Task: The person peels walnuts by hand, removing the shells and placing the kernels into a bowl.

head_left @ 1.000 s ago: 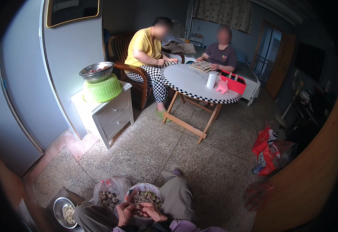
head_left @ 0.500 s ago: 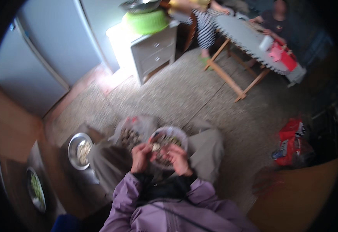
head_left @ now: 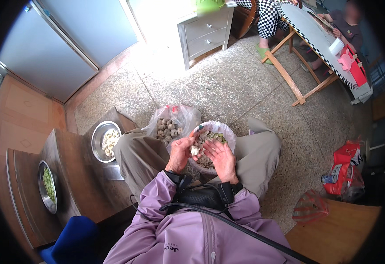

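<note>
Garlic (head_left: 195, 150), whitish, held in front of the seated person, above a bin (head_left: 229, 133) with a pale plastic liner. Left hand (head_left: 181, 152): grip closed on the garlic, between thumb and fingers. Right hand (head_left: 222, 158): grip slack, fingers extended and parted, palm towards the garlic; whether the fingertips touch it, cannot tell.

Bin stands between the knees, peelings (head_left: 206, 162) inside, some greenish. Just left of it, a clear plastic bag (head_left: 190, 115) with round brownish bulbs (head_left: 166, 128).

Beyond the left knee, a steel bowl (head_left: 96, 144) of white cloves (head_left: 110, 141) on a dark wooden surface (head_left: 75, 169); flat grey metal piece (head_left: 112, 171) beside it. Farther left, a second bowl (head_left: 42, 196) with chopped greens (head_left: 48, 184).

Well apart, on the floor to the right: red bags (head_left: 344, 169). Ahead, a pale drawer cabinet (head_left: 206, 37) with a green basket (head_left: 209, 5) on top. At upper right, two other people near a table (head_left: 299, 26) with a checked edge; on it a pink figure (head_left: 346, 60) and a red box (head_left: 358, 74).
</note>
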### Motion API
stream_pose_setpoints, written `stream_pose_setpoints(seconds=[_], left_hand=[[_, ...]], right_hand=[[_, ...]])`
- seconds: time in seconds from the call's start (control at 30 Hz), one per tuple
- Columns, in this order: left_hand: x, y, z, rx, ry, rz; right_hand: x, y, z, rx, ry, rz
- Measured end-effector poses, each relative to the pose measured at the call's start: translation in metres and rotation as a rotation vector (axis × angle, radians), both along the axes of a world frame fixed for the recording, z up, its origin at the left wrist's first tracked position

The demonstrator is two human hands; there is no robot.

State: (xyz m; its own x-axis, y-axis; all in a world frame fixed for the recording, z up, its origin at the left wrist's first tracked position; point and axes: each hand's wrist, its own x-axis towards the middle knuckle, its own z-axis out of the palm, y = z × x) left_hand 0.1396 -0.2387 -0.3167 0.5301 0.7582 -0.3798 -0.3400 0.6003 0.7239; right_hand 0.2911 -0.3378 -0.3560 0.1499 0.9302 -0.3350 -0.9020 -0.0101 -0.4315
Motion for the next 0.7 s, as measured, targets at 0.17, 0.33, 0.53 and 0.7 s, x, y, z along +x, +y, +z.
stream_pose_setpoints(seconds=[0.17,0.33,0.53,0.7], left_hand=[[0.011,-0.006,-0.005,0.129,0.334,-0.186],[0.018,-0.017,-0.026,0.475,0.411,-0.150],[0.025,-0.022,-0.022,1.166,0.738,-0.161],[0.022,-0.019,-0.038,1.223,0.759,-0.191]], right_hand=[[0.001,0.003,-0.002,-0.018,-0.027,-0.003],[-0.001,0.004,-0.011,-0.023,-0.105,0.073],[-0.007,0.006,-0.003,-0.074,-0.255,0.104],[-0.009,0.004,0.006,-0.040,-0.397,0.137]])
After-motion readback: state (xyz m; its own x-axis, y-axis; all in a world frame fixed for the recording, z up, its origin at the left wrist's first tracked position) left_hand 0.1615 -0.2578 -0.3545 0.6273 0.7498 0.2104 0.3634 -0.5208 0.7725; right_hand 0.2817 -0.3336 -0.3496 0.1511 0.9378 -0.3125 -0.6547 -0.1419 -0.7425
